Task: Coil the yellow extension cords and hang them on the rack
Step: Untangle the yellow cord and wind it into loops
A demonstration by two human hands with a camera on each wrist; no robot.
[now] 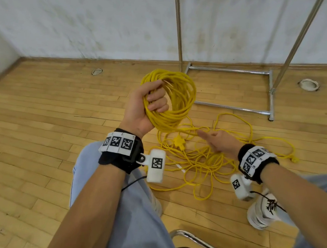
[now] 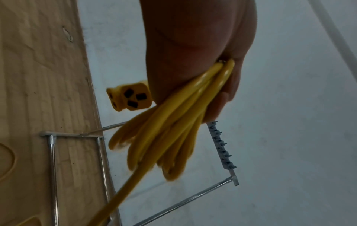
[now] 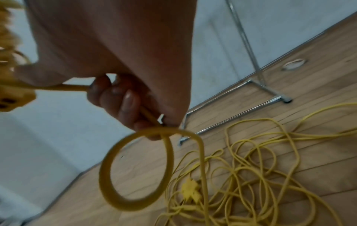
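Left hand (image 1: 140,109) grips a bundle of yellow coils (image 1: 173,96), fingers curled round them. Right hand (image 1: 219,142) closes on the cord's loose run (image 3: 135,168). Remaining cord (image 1: 204,164) lies tangled on wooden floor (image 1: 36,130), near the chrome rack (image 1: 270,94).

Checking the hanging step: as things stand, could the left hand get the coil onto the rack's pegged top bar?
Probably yes. The left hand grips the coil in front of the rack, nothing between them, but one strand trails to the right hand.
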